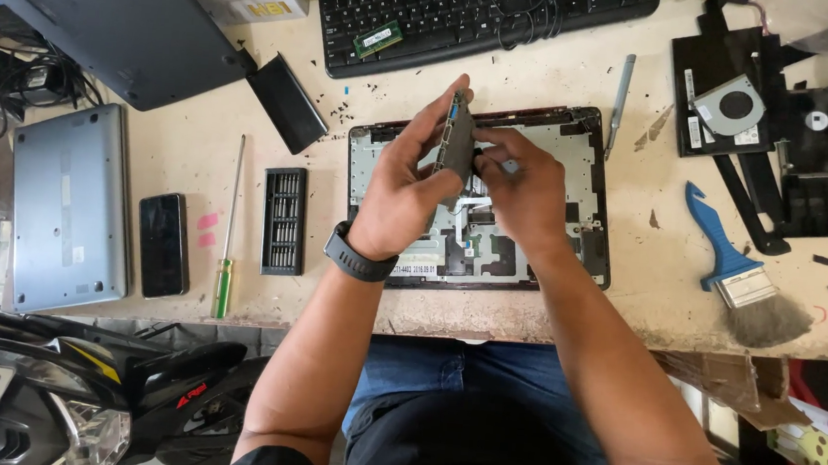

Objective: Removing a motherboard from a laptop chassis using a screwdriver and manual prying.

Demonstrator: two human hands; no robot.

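Both hands meet over the opened laptop base [575, 152], which lies on the pale, dusty workbench [623, 305] straight ahead of the seated person. The left hand [402, 188], with a dark wristband [359, 258] on its wrist, holds a circuit board [457, 143] on edge above the base; the thumb runs up one face and the curled fingers close around the board from the other side. The right hand [524, 187] presses against the board's right face, fingers bent in close on it, though I cannot tell how firm that grip is.

Left of the base stand a black case of screwdriver bits [285, 220], a long screwdriver with a green handle [229, 224], a dark phone [163, 244] and a closed silver laptop [68, 206]. At the far edge sits a black keyboard [468, 13] with a green memory stick [378, 39] lying on it. To the right are a blue-handled brush [737, 265], a cooling fan [729, 106] on a black panel, and a slim grey tool [621, 92].
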